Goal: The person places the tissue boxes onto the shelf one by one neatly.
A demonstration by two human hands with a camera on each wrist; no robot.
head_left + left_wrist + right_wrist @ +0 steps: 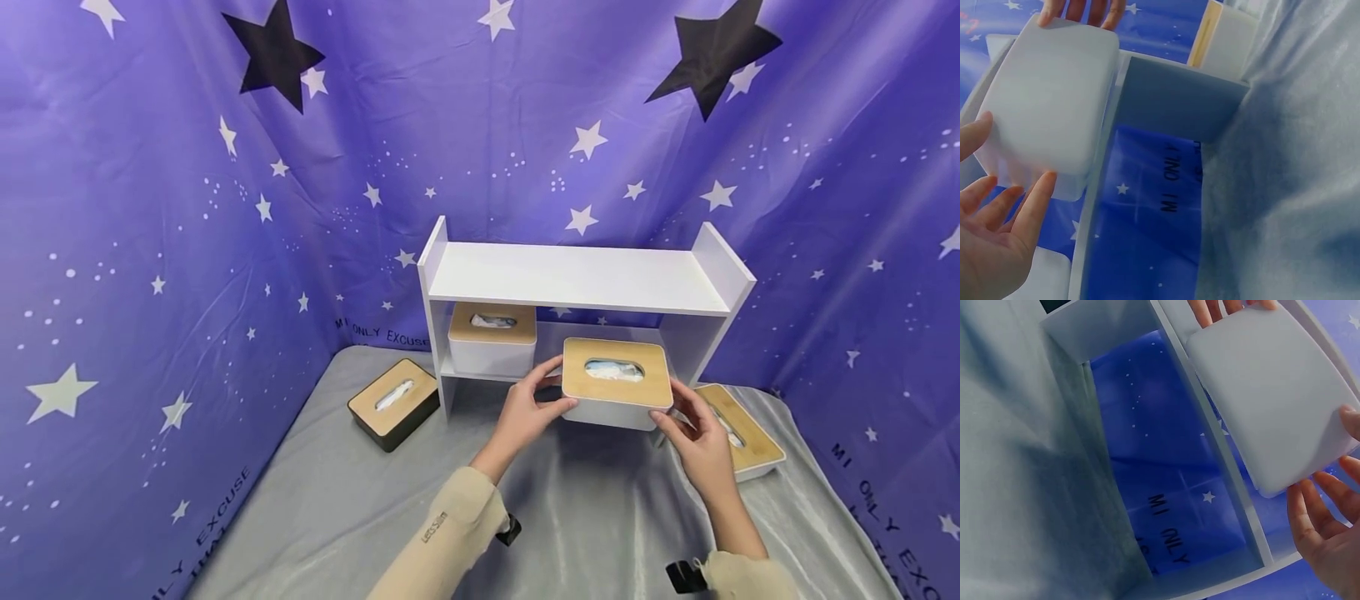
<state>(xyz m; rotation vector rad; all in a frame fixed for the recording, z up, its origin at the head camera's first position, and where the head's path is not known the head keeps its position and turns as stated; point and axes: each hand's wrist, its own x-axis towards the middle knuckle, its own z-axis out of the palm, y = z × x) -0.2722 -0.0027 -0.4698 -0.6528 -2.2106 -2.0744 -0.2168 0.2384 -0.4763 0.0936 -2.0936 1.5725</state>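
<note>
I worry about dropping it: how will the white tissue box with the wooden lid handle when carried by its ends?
The white tissue box looks rigid, keeping its shape between the left hand and right hand. Its smooth sides may be slippery. The flat base should resist tipping, and it seems light.

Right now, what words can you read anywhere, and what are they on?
"MI ONLY EXCUSE": star backdrop, left of the white shelf.
"MI ONLY": backdrop at right; the rest runs off.
"EXCUSE": backdrop at lower left.
"Let's Slim": left sleeve, tiny, unsure.
Tissue boxes: none.
</note>
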